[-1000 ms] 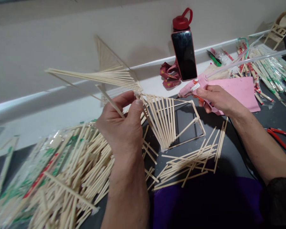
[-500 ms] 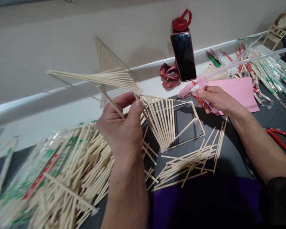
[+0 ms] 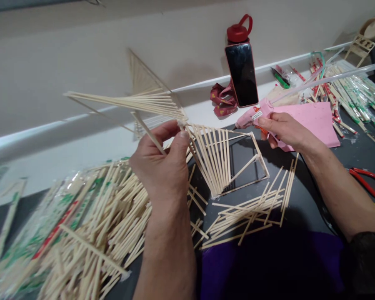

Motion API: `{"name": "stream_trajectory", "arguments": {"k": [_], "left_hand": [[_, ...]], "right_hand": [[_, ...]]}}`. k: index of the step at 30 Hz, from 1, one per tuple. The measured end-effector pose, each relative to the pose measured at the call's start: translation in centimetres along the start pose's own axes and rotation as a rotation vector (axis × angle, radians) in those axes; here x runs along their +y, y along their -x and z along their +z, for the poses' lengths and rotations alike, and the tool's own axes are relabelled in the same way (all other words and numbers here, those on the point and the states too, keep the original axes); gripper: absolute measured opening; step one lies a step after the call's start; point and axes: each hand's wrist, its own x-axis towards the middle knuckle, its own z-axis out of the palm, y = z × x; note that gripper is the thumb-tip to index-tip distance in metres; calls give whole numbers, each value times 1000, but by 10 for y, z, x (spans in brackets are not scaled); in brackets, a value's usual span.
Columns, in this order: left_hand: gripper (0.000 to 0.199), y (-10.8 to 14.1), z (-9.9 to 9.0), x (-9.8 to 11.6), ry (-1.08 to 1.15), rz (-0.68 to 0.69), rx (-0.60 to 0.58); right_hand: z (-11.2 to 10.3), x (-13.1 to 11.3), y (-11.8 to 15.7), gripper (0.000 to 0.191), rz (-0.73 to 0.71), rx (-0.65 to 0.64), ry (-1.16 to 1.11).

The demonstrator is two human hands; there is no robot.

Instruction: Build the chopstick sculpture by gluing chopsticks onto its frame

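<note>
My left hand [image 3: 164, 162] is closed on a framework of thin wooden sticks [image 3: 217, 160], pinching it near a joint with thumb and fingers. One fan of sticks spreads up and left of the hand; another slants down to its right, joining an open rectangular frame. A single stick [image 3: 148, 133] also passes through this hand; whether it is fixed to the framework I cannot tell. My right hand [image 3: 276, 127] is wrapped round a pink hot glue gun [image 3: 253, 114] with an orange trigger. The gun's nozzle points left, above the frame's far side.
Loose cut sticks [image 3: 246, 212] lie in front of the framework. A big heap of sticks [image 3: 112, 221] and wrapped chopsticks [image 3: 43, 233] fills the left. Behind stand a phone [image 3: 241, 75] and a red-capped bottle [image 3: 237, 32]. Pink sheet [image 3: 315, 121] and red-handled pliers [image 3: 368, 181] are right.
The view has shifted very slightly, and the left hand with the framework appears a touch farther right. Both hands keep the same hold.
</note>
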Motion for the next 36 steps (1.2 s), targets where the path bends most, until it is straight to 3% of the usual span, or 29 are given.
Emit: {"name": "stream_trajectory", "arguments": {"k": [4,23,29,36], "left_hand": [[30,0,1,4,134,-18,46],[29,0,0,9,139,-10,65],[27,1,1,13,153,-14,65],[32,-3,-8,17,-14,-29,91]], "right_hand": [[1,-1,0,33,13,-18,-22],[3,-11,6,29,39,2,77],[-2,-13,9,29,54,-68,119],[-15,-18,16,38,-94,-81,-60]]}}
